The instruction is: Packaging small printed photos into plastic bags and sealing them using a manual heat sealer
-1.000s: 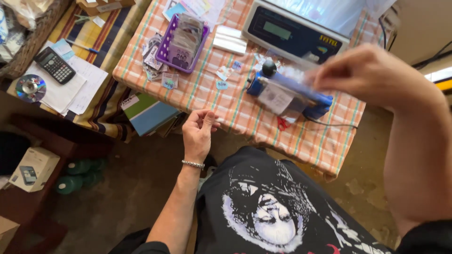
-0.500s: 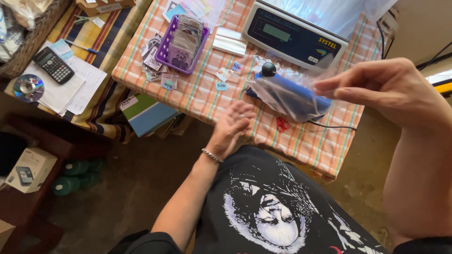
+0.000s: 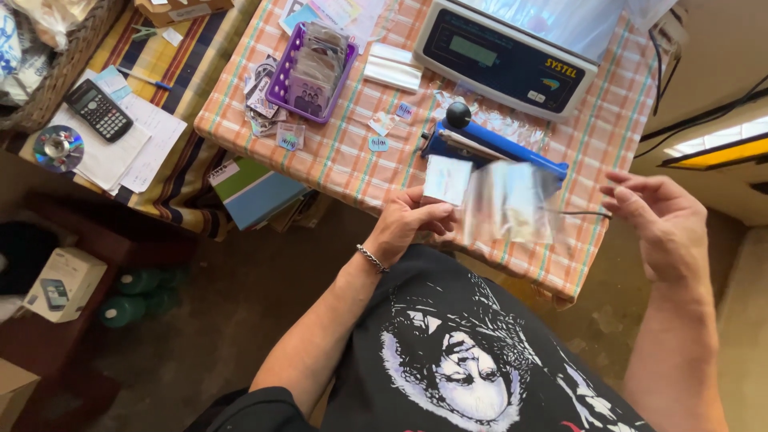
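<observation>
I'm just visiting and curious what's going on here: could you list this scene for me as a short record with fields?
Left hand: pinches a small pale card
Right hand: open, fingers spread, beside a blurred clear plastic bag
Table: orange checked cloth
On table: blue sealer tool, weighing scale, purple basket of cards
Left side: calculator, disc
</observation>
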